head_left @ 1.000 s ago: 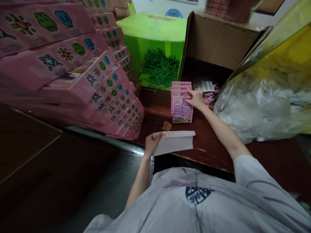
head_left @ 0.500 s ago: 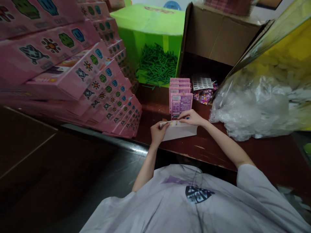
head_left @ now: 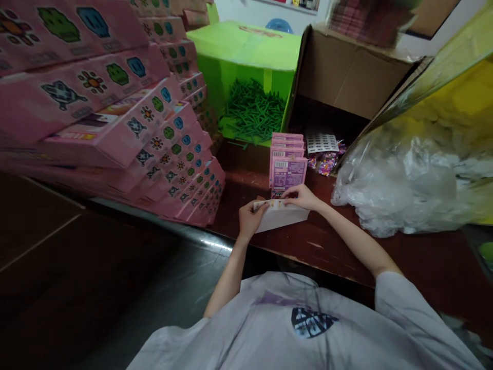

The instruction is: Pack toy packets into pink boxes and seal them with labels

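Observation:
Between my hands is a white paper sheet [head_left: 283,219], its far edge folded over and showing small yellowish prints. My left hand [head_left: 251,218] pinches the left end of that fold between thumb and fingers. At the right part of the fold, my right hand [head_left: 302,198] is closed on the paper with its fingertips. Just beyond the sheet stands a row of pink and purple printed boxes [head_left: 289,172], the nearest showing a barcode and small text. Part of the nearest box's lower edge is hidden by my right fingers.
Stacked pink cartons [head_left: 154,139] rise at the left. Behind are a green box [head_left: 246,51] of green sticks [head_left: 256,110] and a cardboard box [head_left: 346,72]. Beside the row lie a label sheet [head_left: 322,143] and colourful small packets [head_left: 328,163]. A clear plastic bag [head_left: 396,180] bulges at the right.
The view has tilted up a little, so everything sits lower. Both hands keep hold of the paper sheet, whose near flap hangs at a slightly different angle.

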Tool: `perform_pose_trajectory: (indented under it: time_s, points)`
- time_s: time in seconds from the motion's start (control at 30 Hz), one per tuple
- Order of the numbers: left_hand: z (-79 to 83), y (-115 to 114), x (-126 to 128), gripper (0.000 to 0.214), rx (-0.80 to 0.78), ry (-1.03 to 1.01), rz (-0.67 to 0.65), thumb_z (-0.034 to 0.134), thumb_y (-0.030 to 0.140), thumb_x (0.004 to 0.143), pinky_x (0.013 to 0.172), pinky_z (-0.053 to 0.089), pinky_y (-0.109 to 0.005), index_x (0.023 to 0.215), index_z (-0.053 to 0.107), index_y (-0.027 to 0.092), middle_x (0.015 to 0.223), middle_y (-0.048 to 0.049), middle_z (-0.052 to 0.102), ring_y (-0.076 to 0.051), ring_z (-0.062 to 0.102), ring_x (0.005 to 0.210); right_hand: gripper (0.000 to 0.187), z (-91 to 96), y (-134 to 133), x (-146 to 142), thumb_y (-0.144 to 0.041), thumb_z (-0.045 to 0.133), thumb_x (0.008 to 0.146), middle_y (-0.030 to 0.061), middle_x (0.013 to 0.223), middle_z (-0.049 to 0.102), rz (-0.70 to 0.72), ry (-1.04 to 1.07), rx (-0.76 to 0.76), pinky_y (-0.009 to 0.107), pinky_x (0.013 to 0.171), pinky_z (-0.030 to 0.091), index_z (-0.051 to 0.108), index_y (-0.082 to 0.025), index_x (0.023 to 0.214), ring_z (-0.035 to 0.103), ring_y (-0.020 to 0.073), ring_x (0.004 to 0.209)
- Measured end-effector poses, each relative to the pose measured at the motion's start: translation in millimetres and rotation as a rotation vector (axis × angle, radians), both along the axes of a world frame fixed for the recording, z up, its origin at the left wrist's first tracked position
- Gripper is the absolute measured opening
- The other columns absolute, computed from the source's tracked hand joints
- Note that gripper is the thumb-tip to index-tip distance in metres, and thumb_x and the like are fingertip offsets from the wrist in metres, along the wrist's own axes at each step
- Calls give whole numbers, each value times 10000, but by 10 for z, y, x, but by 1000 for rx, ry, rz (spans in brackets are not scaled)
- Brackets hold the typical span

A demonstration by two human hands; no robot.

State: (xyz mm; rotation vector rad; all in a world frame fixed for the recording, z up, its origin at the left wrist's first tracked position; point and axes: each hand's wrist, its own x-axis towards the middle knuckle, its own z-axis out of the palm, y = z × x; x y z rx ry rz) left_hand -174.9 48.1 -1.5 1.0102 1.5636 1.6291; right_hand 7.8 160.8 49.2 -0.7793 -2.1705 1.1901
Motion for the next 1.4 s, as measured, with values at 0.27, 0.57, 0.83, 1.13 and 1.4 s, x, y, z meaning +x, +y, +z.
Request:
perform_pose_trajectory:
  time_s: [0.27,0.57,0.83,1.13,1.4]
  points:
    - [-262,114,-68,458,-66,-144,90,737,523,648,569,406,-216,825,736,101,700,-20,674,-106,522,599,111,31,-60,-271,-202,802,713,16,718,730,-68,129,412,341,817,505,742,-220,622,655,189,775]
    - [-538,-44,-86,464,-153,-199,31,775,532,613,541,377,-204,791,729,107,659,-4,654,-101,516,583,76,816,1191,-256,-172,805,645,40,706,719,-454,2,415,305,747,492,761,-145,701,649,177,714]
    - [-598,-128,-20,452,-180,-235,-12,778,527,601,529,377,-204,764,725,109,641,-8,662,-105,529,568,125,605,1565,-299,-210,799,648,46,748,735,-413,-195,420,323,762,510,775,-148,754,671,201,740]
    - [-325,-100,40,379,-128,-201,-9,758,441,653,589,431,-226,853,749,119,746,-36,719,-138,592,642,333,813,1185,-253,-241,731,731,97,1027,745,-406,-14,494,397,880,541,739,-147,1050,695,233,913]
    - [-178,-53,152,286,-34,-126,-28,741,404,674,675,441,-224,793,733,143,756,-16,696,-134,588,718,135,498,-21,-89,-250,745,768,37,857,770,313,-378,216,258,745,520,790,-176,871,713,171,775]
